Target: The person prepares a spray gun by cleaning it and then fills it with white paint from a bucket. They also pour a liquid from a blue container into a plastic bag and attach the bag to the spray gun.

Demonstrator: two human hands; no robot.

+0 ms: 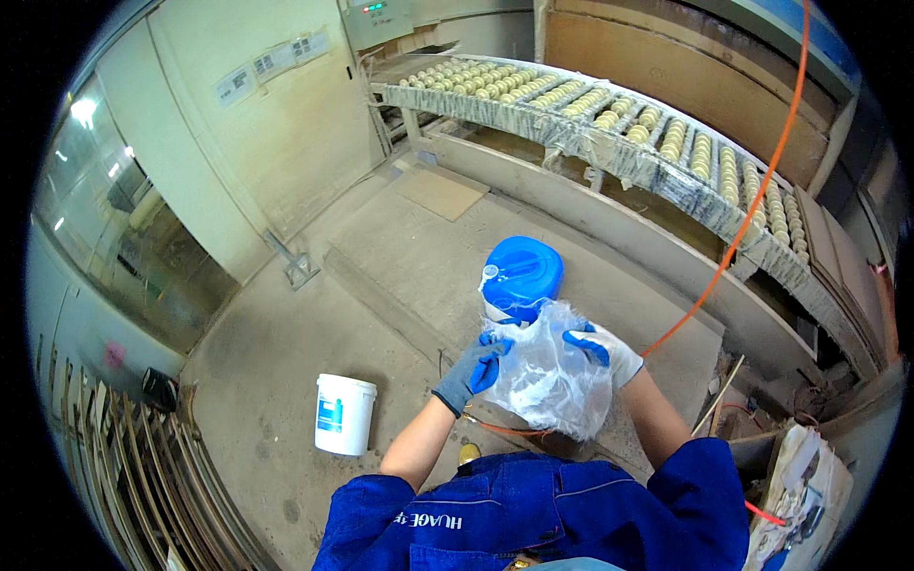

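Observation:
A translucent, crumpled plastic bag [550, 376] with whitish patches is held up in front of me. My left hand [476, 366], in a grey and blue glove, grips its left side with curled fingers. My right hand [602, 352], in a white and blue glove, pinches its upper right. Just beyond the bag a blue plastic jerrycan [524, 271] with a pale cap lies on the floor, its near part partly hidden by the bag. Left of my left arm stands a white lidded bucket [343, 414].
A conveyor rack [609, 143] with rows of cream round pieces runs along the far right. An orange hose [724, 262] hangs across it. Several metal rods [143, 466] lean at lower left. Cardboard [443, 188] and a metal tool [297, 269] lie on the floor. Clutter [800, 485] sits at lower right.

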